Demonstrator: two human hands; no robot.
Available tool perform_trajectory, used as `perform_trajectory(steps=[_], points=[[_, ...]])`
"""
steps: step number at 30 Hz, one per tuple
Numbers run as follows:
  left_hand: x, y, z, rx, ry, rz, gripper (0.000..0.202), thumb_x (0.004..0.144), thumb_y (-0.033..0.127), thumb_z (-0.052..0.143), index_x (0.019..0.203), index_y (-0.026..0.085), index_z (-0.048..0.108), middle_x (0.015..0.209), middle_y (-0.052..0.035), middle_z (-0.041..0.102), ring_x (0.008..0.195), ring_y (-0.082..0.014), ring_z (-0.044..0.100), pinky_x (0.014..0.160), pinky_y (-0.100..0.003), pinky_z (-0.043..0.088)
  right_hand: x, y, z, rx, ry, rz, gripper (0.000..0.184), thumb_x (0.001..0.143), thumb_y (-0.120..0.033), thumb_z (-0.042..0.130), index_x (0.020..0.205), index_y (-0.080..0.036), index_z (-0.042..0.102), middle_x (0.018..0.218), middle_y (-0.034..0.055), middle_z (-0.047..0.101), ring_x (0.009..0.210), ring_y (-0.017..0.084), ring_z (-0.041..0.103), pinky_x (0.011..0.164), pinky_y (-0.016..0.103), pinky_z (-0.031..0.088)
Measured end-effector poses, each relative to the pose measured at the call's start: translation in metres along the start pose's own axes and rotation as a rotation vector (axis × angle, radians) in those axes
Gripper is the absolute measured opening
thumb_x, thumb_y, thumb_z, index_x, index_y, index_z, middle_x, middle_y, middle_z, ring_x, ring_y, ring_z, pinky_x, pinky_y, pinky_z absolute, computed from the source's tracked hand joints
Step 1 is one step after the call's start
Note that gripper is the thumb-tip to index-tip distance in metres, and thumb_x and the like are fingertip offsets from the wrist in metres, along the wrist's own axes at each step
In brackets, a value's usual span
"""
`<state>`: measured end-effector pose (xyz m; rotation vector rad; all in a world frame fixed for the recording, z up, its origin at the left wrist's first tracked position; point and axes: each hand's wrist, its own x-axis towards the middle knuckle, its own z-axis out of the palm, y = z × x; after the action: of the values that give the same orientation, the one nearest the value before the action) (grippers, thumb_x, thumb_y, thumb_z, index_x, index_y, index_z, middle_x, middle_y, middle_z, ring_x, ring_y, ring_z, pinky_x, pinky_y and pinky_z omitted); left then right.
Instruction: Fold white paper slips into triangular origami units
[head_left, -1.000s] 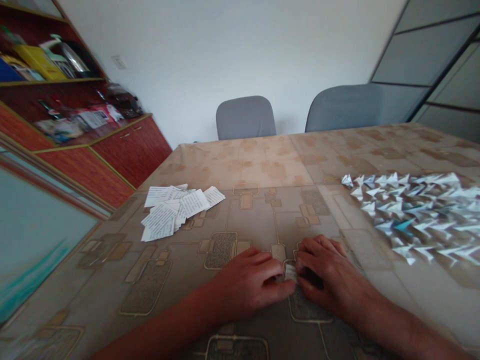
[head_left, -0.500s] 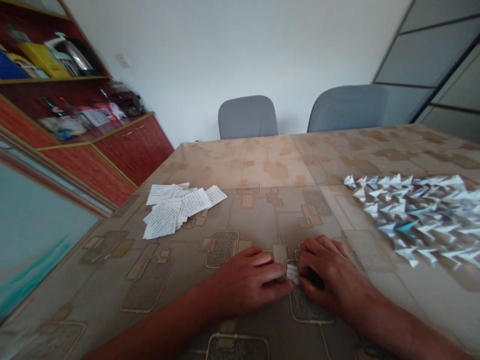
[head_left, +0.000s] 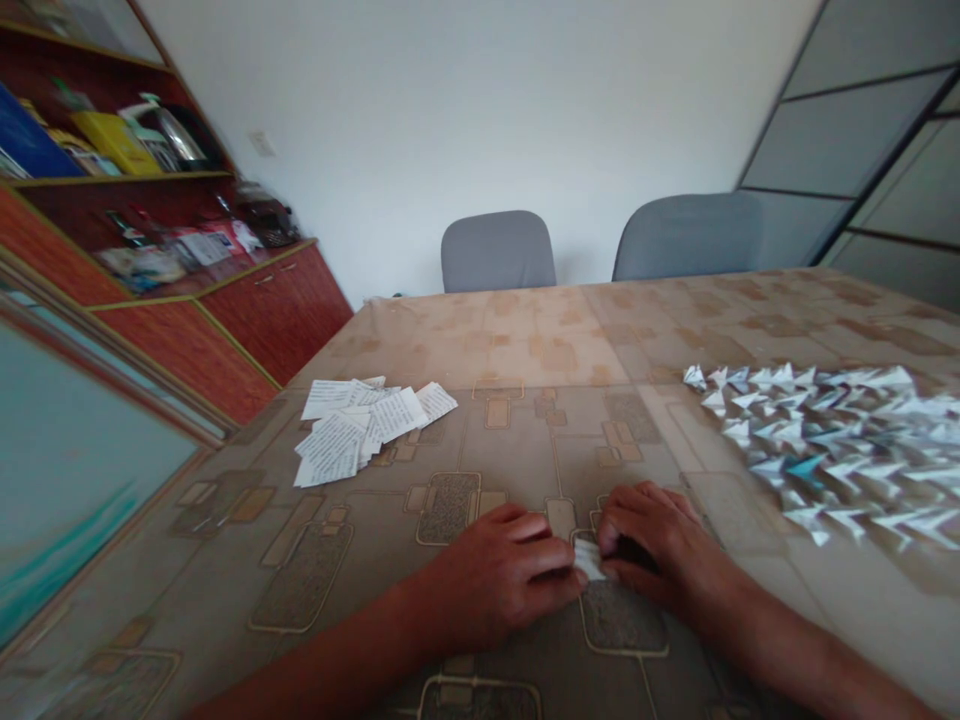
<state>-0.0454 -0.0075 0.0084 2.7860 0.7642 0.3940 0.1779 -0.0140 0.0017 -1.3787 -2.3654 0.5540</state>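
A small piece of printed paper (head_left: 589,560) is pinched between my two hands, low over the patterned tablecloth (head_left: 517,450). My left hand (head_left: 510,570) grips its left end with thumb and fingers closed. At the right end, my right hand (head_left: 660,545) has its fingers curled and its fingertips pressed on the paper. Part of the paper is hidden behind the fingers. Loose printed paper slips (head_left: 364,425) lie in an overlapping pile to the left. Over on the right stand rows of small folded paper pieces (head_left: 832,440), mostly white, with one bluish.
Two grey chairs (head_left: 499,250) stand against the far side of the table, before a white wall. A reddish wooden cabinet (head_left: 277,320) at the left holds a kettle (head_left: 180,135), bottles and boxes. Grey panelled doors (head_left: 840,140) are at the right.
The view has tilted up slightly, so everything sits a little lower. More of the paper shows between my fingertips, and my right hand has shifted slightly away from my left.
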Motion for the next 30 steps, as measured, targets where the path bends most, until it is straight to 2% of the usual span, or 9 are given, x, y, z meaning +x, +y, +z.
perform_trajectory(steps=[6,9,14,19,24,25,27,29,30], points=[[0.0,0.001,0.001,0.005,-0.018,-0.014,0.019,0.098,0.028,0.046,0.089,0.019,0.06,0.079,0.0006,0.063,0.076,-0.013,0.054,0.073,-0.027,0.038,-0.001,0.012,-0.001,0.063,0.041,-0.026,0.01,0.08,-0.013,0.068,0.079,-0.021,0.062,0.076,0.0003,0.063,0.077,0.021,0.055,0.072,0.035,0.037],[0.0,0.001,0.001,0.023,-0.042,-0.01,0.023,0.099,0.028,0.043,0.088,0.018,0.06,0.079,0.0002,0.063,0.076,-0.0136,0.054,0.073,-0.029,0.038,-0.002,0.009,0.002,0.042,0.07,0.002,0.009,0.078,-0.016,0.068,0.084,-0.022,0.064,0.082,0.0024,0.063,0.082,0.024,0.055,0.074,0.038,0.036],[0.0,0.002,0.0,0.088,-0.036,0.04,0.025,0.1,0.026,0.04,0.088,0.017,0.06,0.079,-0.0003,0.064,0.075,-0.0143,0.054,0.071,-0.03,0.038,-0.002,0.0,0.007,0.04,0.107,0.057,0.015,0.072,-0.013,0.071,0.08,-0.023,0.064,0.082,0.002,0.062,0.084,0.025,0.052,0.074,0.037,0.034],[-0.001,0.002,0.002,0.046,-0.013,0.011,0.024,0.099,0.027,0.043,0.086,0.017,0.061,0.076,-0.0002,0.063,0.075,-0.0137,0.055,0.071,-0.028,0.039,-0.001,-0.002,0.007,0.044,0.086,0.061,0.018,0.072,-0.006,0.069,0.076,-0.022,0.063,0.08,0.0013,0.061,0.083,0.024,0.052,0.075,0.036,0.034],[-0.007,-0.007,0.009,-0.036,0.086,0.054,0.022,0.098,0.024,0.044,0.106,0.022,0.064,0.093,-0.0027,0.068,0.082,-0.016,0.056,0.073,-0.028,0.04,0.003,-0.003,0.003,0.091,0.024,0.045,0.017,0.077,-0.005,0.067,0.074,-0.02,0.061,0.078,0.0012,0.061,0.082,0.022,0.053,0.073,0.034,0.036],[-0.008,-0.009,0.01,-0.115,0.113,0.01,0.024,0.097,0.022,0.044,0.112,0.022,0.063,0.094,-0.0036,0.068,0.082,-0.0159,0.057,0.073,-0.028,0.041,0.003,-0.003,0.002,0.109,0.017,0.032,0.016,0.079,-0.006,0.067,0.074,-0.02,0.06,0.078,0.0012,0.062,0.082,0.022,0.054,0.074,0.034,0.036],[-0.007,-0.01,0.01,-0.32,0.156,-0.19,0.027,0.094,0.021,0.05,0.119,0.02,0.06,0.096,-0.0044,0.068,0.086,-0.0162,0.059,0.077,-0.027,0.043,0.004,-0.002,-0.001,0.142,0.013,0.0,0.016,0.081,-0.007,0.066,0.074,-0.019,0.059,0.079,0.0014,0.062,0.083,0.022,0.054,0.074,0.034,0.037],[-0.003,-0.008,0.007,-0.483,0.161,-0.374,0.038,0.082,0.027,0.068,0.119,0.021,0.061,0.094,-0.0027,0.068,0.084,-0.0166,0.06,0.078,-0.026,0.043,0.005,-0.001,-0.005,0.162,0.022,-0.035,0.016,0.081,-0.007,0.066,0.074,-0.019,0.059,0.081,0.0019,0.063,0.084,0.022,0.055,0.075,0.034,0.037],[0.0,-0.006,0.006,-0.533,0.131,-0.425,0.044,0.074,0.03,0.076,0.115,0.02,0.064,0.094,-0.0021,0.069,0.081,-0.0167,0.06,0.075,-0.025,0.043,0.005,-0.001,-0.006,0.168,0.028,-0.053,0.016,0.081,-0.006,0.066,0.074,-0.019,0.058,0.081,0.002,0.063,0.085,0.022,0.055,0.075,0.034,0.037]])
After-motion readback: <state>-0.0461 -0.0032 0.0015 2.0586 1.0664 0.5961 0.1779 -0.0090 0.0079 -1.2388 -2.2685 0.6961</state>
